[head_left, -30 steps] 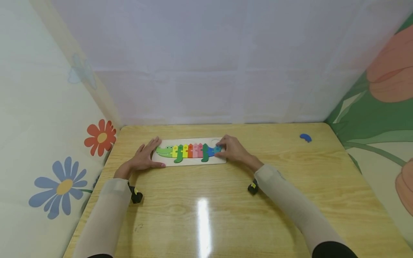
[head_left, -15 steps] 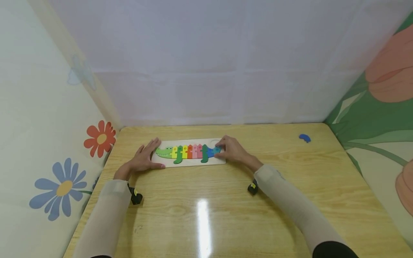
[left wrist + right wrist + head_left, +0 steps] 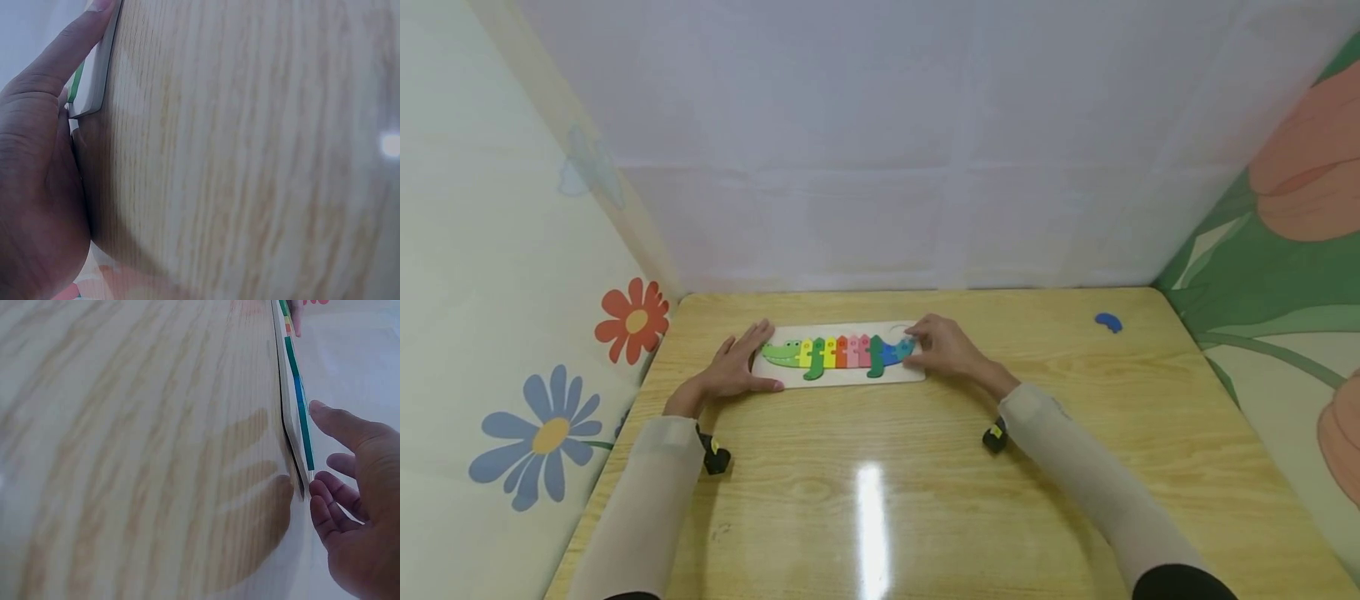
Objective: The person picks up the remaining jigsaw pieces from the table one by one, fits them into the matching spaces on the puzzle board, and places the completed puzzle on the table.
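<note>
A wooden crocodile puzzle [image 3: 790,381] lies on the table, its pieces running from a light green head through yellow, red and pink to a blue and teal tail. My left hand [image 3: 732,363] rests at its left end, fingers straight at the back corner and thumb along the front edge. That thumb [image 3: 69,53] lies along the board in the left wrist view. At the other end my right hand [image 3: 946,347] pinches the teal tail piece [image 3: 906,347] between thumb and index finger. In the right wrist view the right thumb [image 3: 337,422] meets the teal edge, its index finger mostly hidden.
A loose blue curved piece [image 3: 1108,322] lies at the back right of the wooden table [image 3: 820,483]. A white cloth [image 3: 850,167] hangs behind, and flower-printed cloths flank both sides. Black wrist cameras hang under both wrists.
My right hand has shifted slightly to the right, showing more of the teal tail piece between its fingers. The left hand and the puzzle board stay where they were.
</note>
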